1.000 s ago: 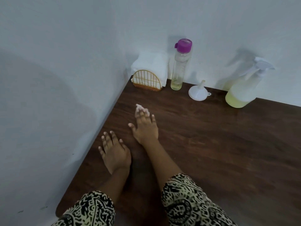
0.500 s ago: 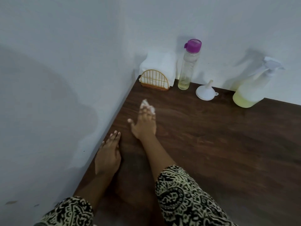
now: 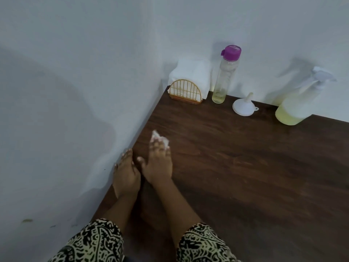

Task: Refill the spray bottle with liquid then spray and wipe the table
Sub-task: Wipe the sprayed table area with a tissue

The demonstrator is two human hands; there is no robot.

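Pressing a white tissue (image 3: pixel 160 138) onto the wooden table (image 3: pixel 245 167) with the right hand (image 3: pixel 158 166), fingers straight; resting the left hand (image 3: pixel 126 173) flat, fingers extended, beside it. Facing, at the table's far edge, a spray bottle (image 3: pixel 294 108) part-filled with yellow liquid and a purple-capped clear bottle (image 3: pixel 223 82) holding a little.

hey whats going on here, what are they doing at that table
A person seems to be wiping the dark wooden table. Their right hand presses a small white tissue flat under its fingers, near the wall-side edge. The left hand rests on the table beside it. At the back stand a napkin holder, a purple-capped bottle, an upturned funnel and the spray bottle with yellowish liquid, all untouched.
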